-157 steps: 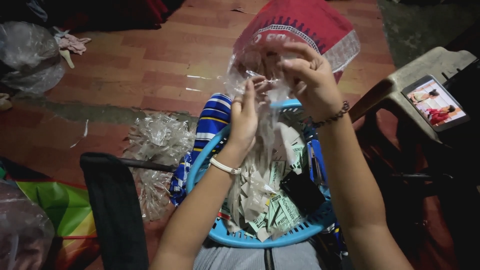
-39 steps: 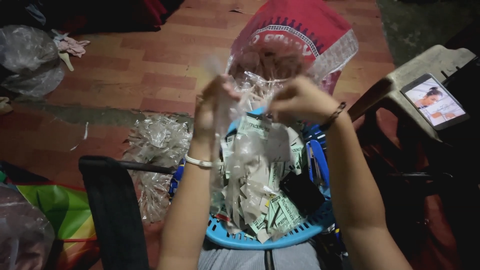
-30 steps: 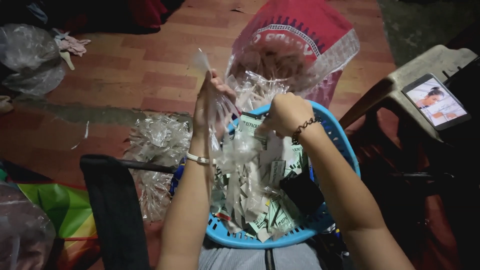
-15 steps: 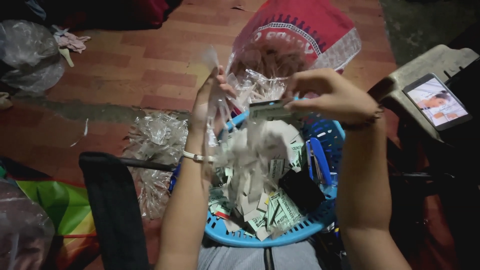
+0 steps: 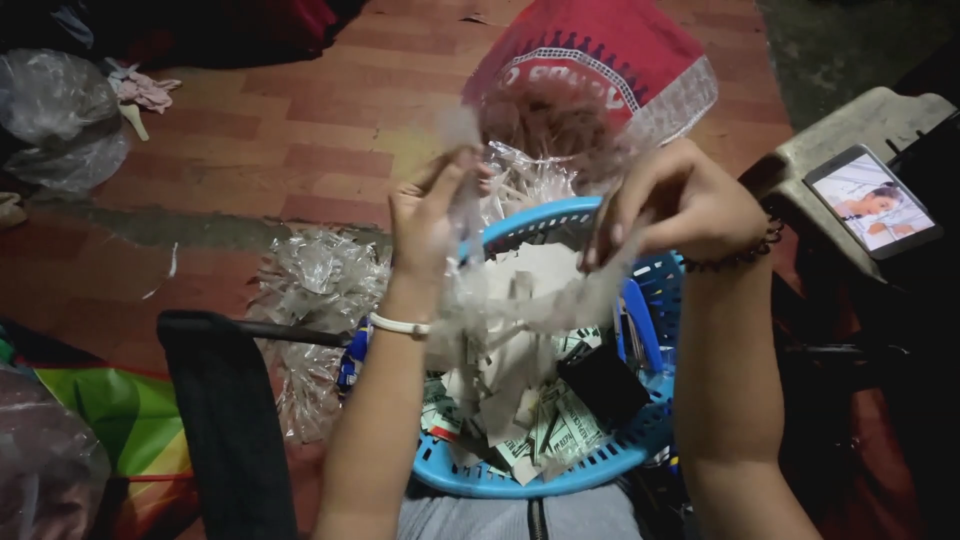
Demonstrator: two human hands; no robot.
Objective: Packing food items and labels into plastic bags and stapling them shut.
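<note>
While you held them above the blue basket (image 5: 610, 455), your left hand (image 5: 425, 225) and right hand (image 5: 680, 205) each pinched the clear plastic strip (image 5: 530, 305).

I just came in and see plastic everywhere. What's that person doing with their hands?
A person is holding up a strip of clear plastic wrappers over a blue basket on their lap. The left hand pinches one end high, and the right hand grips the other. The basket holds paper slips. A heap of clear plastic lies on the red floor, and a phone sits on a stool.
</note>
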